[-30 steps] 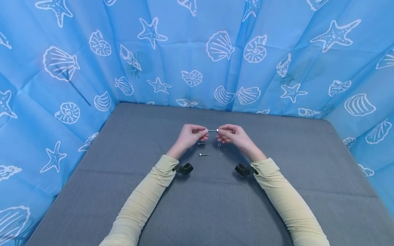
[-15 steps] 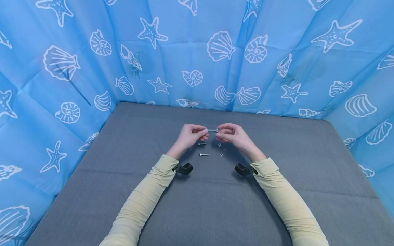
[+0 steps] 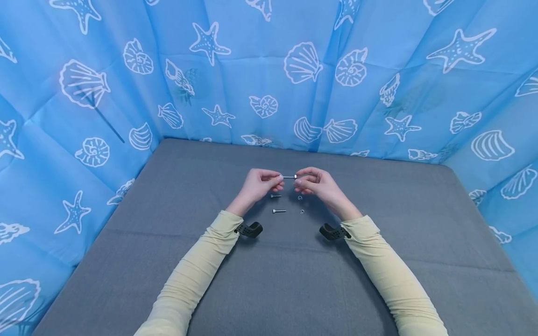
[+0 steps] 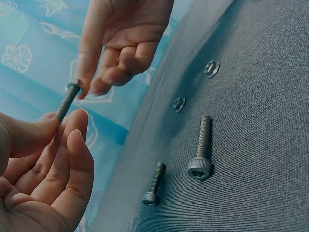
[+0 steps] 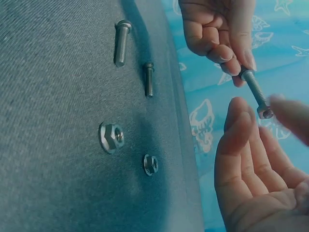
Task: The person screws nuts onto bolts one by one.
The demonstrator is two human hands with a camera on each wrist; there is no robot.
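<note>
The left hand point(image 3: 262, 181) pinches a bolt point(image 4: 66, 103) by its mostly hidden head, while the right hand point(image 3: 314, 182), loosely spread and partly blurred, surrounds a nut point(image 5: 264, 112), contact unclear.

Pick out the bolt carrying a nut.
The raised bolt, pinched in the left hand, with the nut at its free end; the larger bolt and smaller bolt lying on the table carry none.

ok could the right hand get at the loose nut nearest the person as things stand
Probably yes: that loose nut lies uncovered on the grey tabletop, near the right hand, which appears to grip nothing, only touching the end nut on the held bolt.
</note>
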